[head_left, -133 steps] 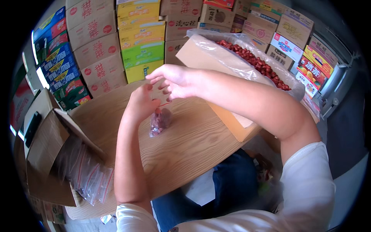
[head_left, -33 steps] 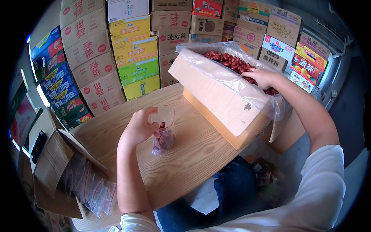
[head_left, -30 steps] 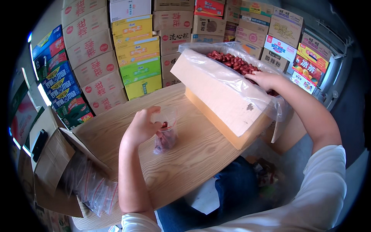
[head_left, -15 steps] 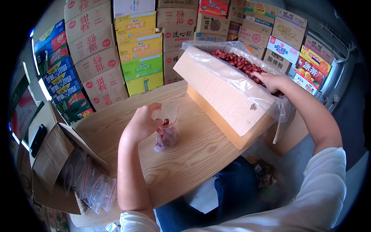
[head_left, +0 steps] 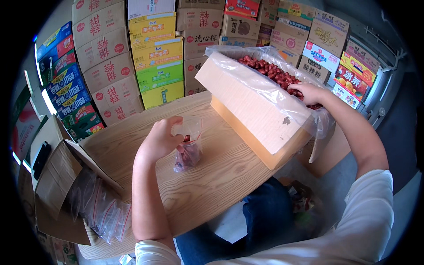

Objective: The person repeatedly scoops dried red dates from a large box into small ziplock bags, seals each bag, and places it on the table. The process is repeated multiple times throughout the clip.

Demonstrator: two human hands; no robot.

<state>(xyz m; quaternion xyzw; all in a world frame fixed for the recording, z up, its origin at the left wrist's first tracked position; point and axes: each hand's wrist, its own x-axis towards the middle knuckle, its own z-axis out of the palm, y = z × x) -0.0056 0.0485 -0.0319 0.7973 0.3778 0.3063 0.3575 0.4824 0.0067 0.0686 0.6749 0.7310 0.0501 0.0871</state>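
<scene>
Well, the left hand point(head_left: 158, 138) pinches a clear bag point(head_left: 187, 158) by its upper part, and the bag stands on the wooden table point(head_left: 201, 194) with red dates point(head_left: 187, 138) inside. At two o'clock from it, the right hand point(head_left: 310, 92) is in a heap of dates point(head_left: 267, 70) in a plastic-lined carton point(head_left: 247, 99); I can't tell whether its fingers grip any. Clear pouches point(head_left: 104, 214) spill from an open box point(head_left: 57, 187) at eight o'clock; stacked cartons point(head_left: 159, 57) rise toward eleven.
</scene>
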